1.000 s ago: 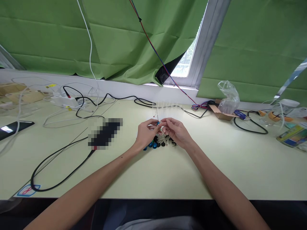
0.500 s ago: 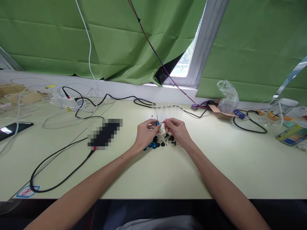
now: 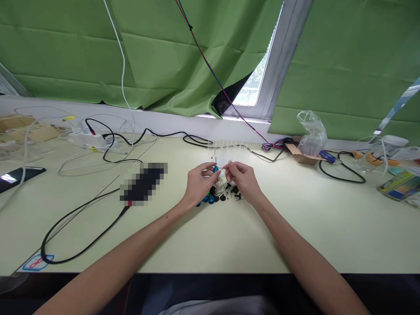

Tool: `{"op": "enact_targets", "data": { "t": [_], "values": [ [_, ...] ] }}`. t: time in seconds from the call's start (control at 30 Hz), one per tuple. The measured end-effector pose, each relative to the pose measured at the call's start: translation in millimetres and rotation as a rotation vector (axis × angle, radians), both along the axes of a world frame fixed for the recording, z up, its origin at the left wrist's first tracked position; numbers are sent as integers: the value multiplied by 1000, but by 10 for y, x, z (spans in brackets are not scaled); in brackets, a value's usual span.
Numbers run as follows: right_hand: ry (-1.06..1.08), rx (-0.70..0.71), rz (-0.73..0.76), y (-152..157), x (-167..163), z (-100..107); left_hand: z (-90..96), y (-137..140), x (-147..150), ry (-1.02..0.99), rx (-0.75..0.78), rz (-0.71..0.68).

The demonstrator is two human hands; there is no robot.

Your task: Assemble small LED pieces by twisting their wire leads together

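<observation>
My left hand (image 3: 199, 183) pinches a small shiny blue part (image 3: 215, 169) between thumb and fingers. From the blue part a thin wire (image 3: 215, 154) stands up, beside a finer one with a red tip. Close on its right, my right hand (image 3: 241, 178) has thumb and forefinger pressed together near the blue part; whatever they grip is too small to make out. Under both hands lies a pile of small pieces: shiny blue round parts (image 3: 211, 199), black discs (image 3: 222, 197), black stemmed pieces (image 3: 234, 189) and thin wires. My left hand partly hides the pile.
Behind the hands stands a clear plastic piece (image 3: 229, 151). Black cable (image 3: 193, 139) runs along the wall. A dark blurred-out device (image 3: 141, 186) lies to the left, a phone (image 3: 21, 177) farther out. On the right are a cardboard box (image 3: 303, 156) with a plastic bag (image 3: 311, 135).
The fine red-tipped wire has swung up and to the right, closer to the upright wire. Both hands stay almost in place.
</observation>
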State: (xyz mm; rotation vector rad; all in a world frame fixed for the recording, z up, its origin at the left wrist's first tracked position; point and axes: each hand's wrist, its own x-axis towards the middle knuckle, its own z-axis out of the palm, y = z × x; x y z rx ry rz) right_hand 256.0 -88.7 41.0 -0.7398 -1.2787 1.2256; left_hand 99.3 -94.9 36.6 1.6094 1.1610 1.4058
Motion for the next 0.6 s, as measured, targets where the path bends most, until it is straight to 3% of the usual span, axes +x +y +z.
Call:
{"op": "enact_targets", "data": {
  "t": [0.6],
  "values": [
    [88, -64, 22, -21, -24, 18, 66, -31, 7, -12, 21, -32]
  ]
}}
